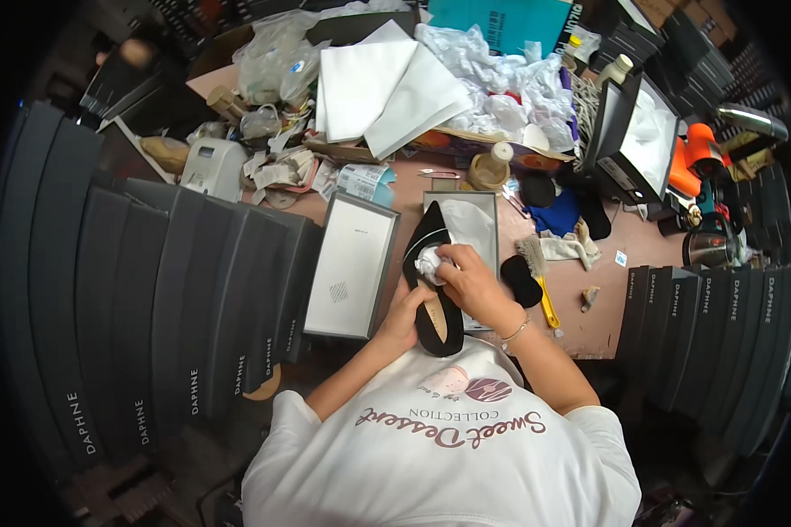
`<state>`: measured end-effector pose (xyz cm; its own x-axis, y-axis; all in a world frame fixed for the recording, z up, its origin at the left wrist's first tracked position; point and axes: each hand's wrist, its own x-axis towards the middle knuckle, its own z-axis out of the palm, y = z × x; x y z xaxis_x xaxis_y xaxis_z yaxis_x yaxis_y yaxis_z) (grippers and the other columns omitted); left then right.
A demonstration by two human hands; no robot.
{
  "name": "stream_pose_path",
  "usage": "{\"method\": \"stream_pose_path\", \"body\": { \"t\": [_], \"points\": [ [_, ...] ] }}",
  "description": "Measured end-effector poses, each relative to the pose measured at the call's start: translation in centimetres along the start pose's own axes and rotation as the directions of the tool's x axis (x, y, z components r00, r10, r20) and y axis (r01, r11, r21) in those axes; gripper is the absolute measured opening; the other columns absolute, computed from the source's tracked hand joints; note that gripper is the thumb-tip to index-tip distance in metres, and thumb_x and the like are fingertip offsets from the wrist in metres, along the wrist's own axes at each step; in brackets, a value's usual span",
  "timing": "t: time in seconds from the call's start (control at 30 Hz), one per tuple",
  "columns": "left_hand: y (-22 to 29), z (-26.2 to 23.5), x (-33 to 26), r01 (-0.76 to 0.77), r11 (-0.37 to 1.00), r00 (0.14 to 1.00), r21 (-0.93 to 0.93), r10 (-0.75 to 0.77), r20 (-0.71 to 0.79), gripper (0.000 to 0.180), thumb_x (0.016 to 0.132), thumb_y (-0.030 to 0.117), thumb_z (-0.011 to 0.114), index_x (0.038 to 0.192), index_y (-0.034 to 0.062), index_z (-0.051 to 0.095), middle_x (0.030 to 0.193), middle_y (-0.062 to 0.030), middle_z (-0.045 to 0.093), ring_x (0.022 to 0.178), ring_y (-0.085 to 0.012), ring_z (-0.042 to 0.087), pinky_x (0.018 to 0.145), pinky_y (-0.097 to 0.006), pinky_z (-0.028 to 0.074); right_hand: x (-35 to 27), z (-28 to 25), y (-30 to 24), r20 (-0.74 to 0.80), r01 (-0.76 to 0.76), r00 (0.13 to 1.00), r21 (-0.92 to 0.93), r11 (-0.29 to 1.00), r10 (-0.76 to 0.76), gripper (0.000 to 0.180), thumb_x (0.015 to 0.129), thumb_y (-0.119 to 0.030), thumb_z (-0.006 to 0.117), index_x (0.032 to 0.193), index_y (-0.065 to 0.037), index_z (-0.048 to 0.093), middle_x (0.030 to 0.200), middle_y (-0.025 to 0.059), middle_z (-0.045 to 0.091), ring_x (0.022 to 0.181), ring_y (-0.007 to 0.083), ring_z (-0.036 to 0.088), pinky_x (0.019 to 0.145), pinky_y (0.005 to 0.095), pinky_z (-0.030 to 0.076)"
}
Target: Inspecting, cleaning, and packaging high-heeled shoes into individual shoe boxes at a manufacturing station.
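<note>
My left hand [406, 309] grips the heel end of a black pointed flat shoe [428, 281] with a tan insole, holding it over the table in front of my chest. A wad of white tissue paper [428, 263] sits at the shoe's opening, and my right hand [473, 279] is shut on it, pressing it into the toe. Just behind the shoe lies an open grey shoe box [484, 211] lined with white paper. Its lid [351, 266] lies upside down to the left.
Stacks of dark grey shoe boxes [185, 299] stand on my left and more boxes [712, 334] on my right. A yellow-handled brush [538, 272], a black pad [520, 281], cloths, crumpled paper [501, 79], white sheets [387, 88] and an orange tool [693, 158] crowd the table.
</note>
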<state>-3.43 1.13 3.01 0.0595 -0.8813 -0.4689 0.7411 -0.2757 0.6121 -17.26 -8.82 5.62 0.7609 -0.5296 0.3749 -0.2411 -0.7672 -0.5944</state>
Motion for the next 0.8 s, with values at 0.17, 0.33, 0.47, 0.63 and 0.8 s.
{"method": "stream_pose_path", "body": {
  "t": [0.17,0.33,0.47,0.63,0.8],
  "points": [
    [-0.9,0.7,-0.5,0.067,0.997,0.998,0.025,-0.067,-0.013,0.054,0.079,0.001,0.051,0.131,0.0085,0.038,0.113,-0.0053,0.050,0.102,-0.0148,0.053,0.088,-0.029,0.047,-0.9,1.1,-1.5,0.103,-0.188,0.967,-0.315,0.930,0.231,0.012,0.070,-0.006,0.063,0.080,-0.006,0.058,0.096,0.0105,0.053,0.089,0.0298,0.054,0.080,0.0419,0.045],
    [-1.0,0.4,-0.6,0.079,0.996,0.997,0.042,-0.080,0.011,0.054,0.082,0.002,0.049,0.134,0.0100,0.035,0.113,-0.0063,0.050,0.101,-0.0159,0.055,0.087,-0.031,0.049,-1.1,2.4,-0.7,0.049,-0.209,0.976,-0.046,0.977,0.211,0.015,0.071,-0.012,0.070,0.079,-0.005,0.059,0.097,0.0122,0.052,0.087,0.0333,0.055,0.072,0.0405,0.047],
    [-1.8,0.4,-1.0,0.084,0.996,0.995,0.037,-0.086,0.048,0.056,0.080,0.002,0.048,0.134,0.0088,0.034,0.113,-0.0080,0.051,0.101,-0.0178,0.057,0.085,-0.033,0.052,-0.4,1.5,1.2,-0.115,-0.316,0.944,-0.045,0.948,0.309,0.029,0.068,-0.015,0.075,0.087,-0.005,0.057,0.092,0.0124,0.051,0.087,0.0323,0.054,0.073,0.0441,0.045],
    [-2.2,0.1,-1.3,0.118,0.987,0.985,0.109,-0.130,0.113,0.061,0.079,0.001,0.048,0.137,0.0092,0.030,0.113,-0.0071,0.049,0.099,-0.0161,0.055,0.082,-0.030,0.050,-0.8,1.2,1.2,-0.102,-0.464,0.832,0.409,0.786,0.545,0.081,0.067,-0.016,0.079,0.136,-0.002,0.041,0.106,0.0198,0.062,0.097,0.0280,0.061,0.087,0.0340,0.047],
    [-2.6,-0.2,-0.3,0.118,0.948,0.989,0.295,-0.139,0.053,0.061,0.083,0.003,0.049,0.140,0.0061,0.027,0.126,-0.0106,0.045,0.111,-0.0205,0.052,0.093,-0.035,0.045,-1.3,2.3,2.3,-0.069,-0.593,0.769,0.297,0.749,0.636,0.072,0.070,-0.012,0.069,0.135,0.004,0.042,0.107,0.0260,0.063,0.097,0.0325,0.064,0.086,0.0361,0.049]
  ]
}}
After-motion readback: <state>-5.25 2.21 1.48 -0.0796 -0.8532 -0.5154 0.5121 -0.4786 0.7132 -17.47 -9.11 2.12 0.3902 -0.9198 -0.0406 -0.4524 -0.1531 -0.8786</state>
